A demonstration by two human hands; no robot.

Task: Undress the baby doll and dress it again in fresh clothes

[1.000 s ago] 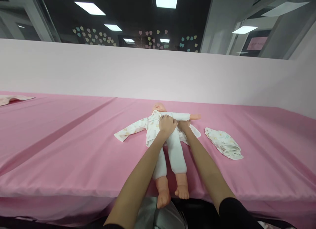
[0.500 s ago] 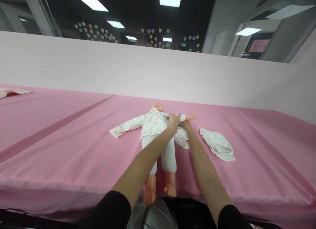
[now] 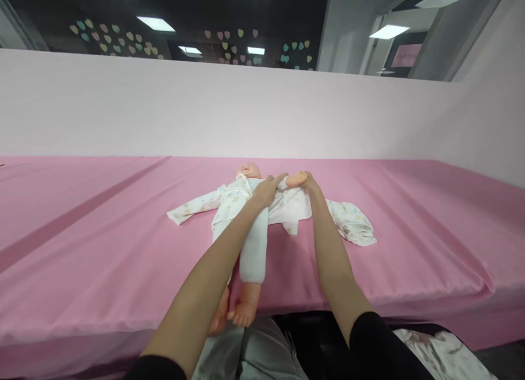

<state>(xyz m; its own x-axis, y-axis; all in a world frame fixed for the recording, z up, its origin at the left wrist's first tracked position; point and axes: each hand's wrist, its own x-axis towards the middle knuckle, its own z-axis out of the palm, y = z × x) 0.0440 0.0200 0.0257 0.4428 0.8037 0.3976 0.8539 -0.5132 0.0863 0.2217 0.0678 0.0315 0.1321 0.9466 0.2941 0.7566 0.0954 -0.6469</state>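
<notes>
A baby doll (image 3: 254, 254) lay supine on the pink-covered desk (image 3: 102, 249). The left hand (image 3: 266, 191) rested at its outstretched arm (image 3: 292, 181), the right hand (image 3: 310, 184) at that arm's tip; whether either gripped was unclear.

No legible lettering.
Pink sign (image 3: 406, 56), upper right, seen in the window (image 3: 279, 16) above the white wall (image 3: 229, 106): a wide rectangle on a dark panel (image 3: 398, 72), bearing a row of faint marks; too small and blurred to read as words or numbers. Printed motifs on the patterned top (image 3: 233, 197) of the doll (image 3: 253, 254) and on the folded cloth (image 3: 351, 224): small coloured figures, any lettering too fine to make out.
</notes>
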